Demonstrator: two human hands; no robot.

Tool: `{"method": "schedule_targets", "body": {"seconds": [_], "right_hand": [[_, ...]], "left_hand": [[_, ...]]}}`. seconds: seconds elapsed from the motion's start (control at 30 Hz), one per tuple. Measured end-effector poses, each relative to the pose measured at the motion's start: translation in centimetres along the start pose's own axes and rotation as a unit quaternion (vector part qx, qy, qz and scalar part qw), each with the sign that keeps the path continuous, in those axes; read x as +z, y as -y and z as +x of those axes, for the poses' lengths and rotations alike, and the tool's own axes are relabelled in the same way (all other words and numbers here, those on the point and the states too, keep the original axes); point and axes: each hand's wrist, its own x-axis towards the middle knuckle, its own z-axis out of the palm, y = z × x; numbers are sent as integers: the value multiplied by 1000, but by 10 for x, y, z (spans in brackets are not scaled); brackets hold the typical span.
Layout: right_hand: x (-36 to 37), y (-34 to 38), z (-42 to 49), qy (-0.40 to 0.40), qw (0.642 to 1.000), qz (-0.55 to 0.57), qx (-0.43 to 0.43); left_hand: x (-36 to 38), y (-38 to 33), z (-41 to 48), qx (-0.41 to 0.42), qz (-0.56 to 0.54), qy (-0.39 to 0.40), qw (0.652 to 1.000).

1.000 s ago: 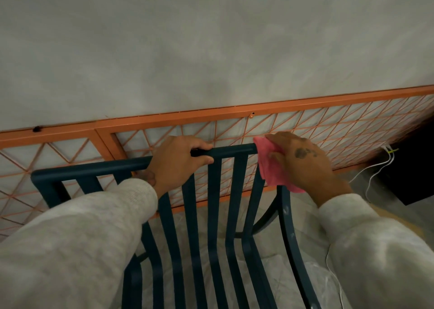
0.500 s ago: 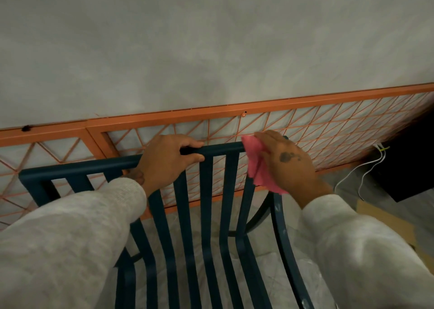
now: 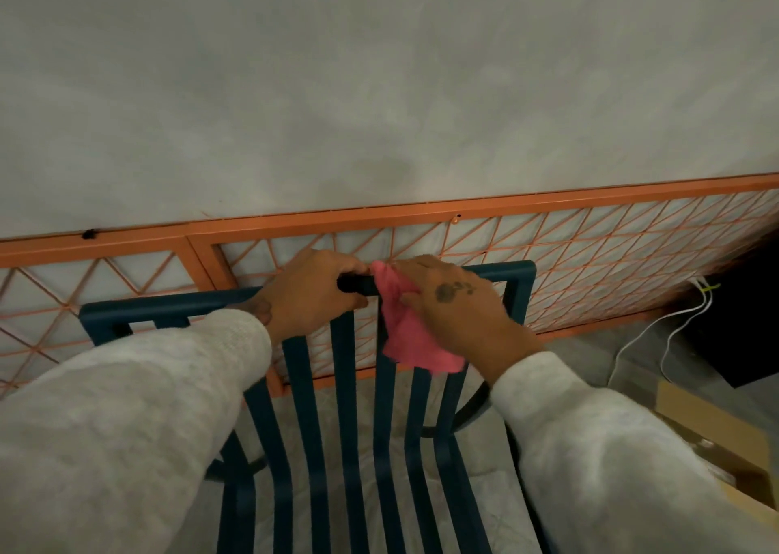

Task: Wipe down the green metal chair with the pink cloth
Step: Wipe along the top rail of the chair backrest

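Presently, the top rail of the green metal chair is gripped by the left hand, with the fingers curled over it. The pink cloth is clamped against the same rail by the right hand, just beside the left, and hangs over the back slats. An orange lattice panel is seen behind, against the grey wall.

The left hand grips the top rail of the chair near its middle; the right hand sits on the same rail, just to the right; the cloth lies under that hand, draped down the slats; behind the chair a panel stands against the wall; right of the chair lie cables and a box.
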Motion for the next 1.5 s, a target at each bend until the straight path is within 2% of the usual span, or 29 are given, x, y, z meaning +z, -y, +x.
{"method": "schedule_targets", "body": {"seconds": [0.23, 0.4, 0.5, 0.57, 0.7, 0.97, 1.2, 1.33, 1.5], "right_hand": [[-15, -40, 3, 6, 999, -9, 34], [8, 18, 17, -12, 999, 32, -30], [20, 78, 22, -49, 995, 54, -66], [31, 111, 27, -52, 994, 32, -86], [42, 110, 29, -57, 993, 19, -104], [22, 39, 10, -82, 996, 41, 1], [51, 109, 24, -124, 992, 27, -21], [60, 130, 27, -159, 982, 95, -33], [65, 116, -18, -257, 939, 214, 78]], "left_hand": [[-51, 45, -40, -48, 32, 1, 998], [-70, 68, -59, -94, 6, -13, 995], [-68, 72, -60, -92, -2, -34, 995], [-66, 73, -61, -91, 0, -50, 995], [-66, 71, -65, -61, -9, -55, 997], [-64, 87, -63, -41, -24, -47, 998], [-64, 90, -62, -36, -20, -47, 998], [-67, 90, -63, -10, -25, -39, 999], [-69, 90, -63, -17, -13, -17, 1000]]}}
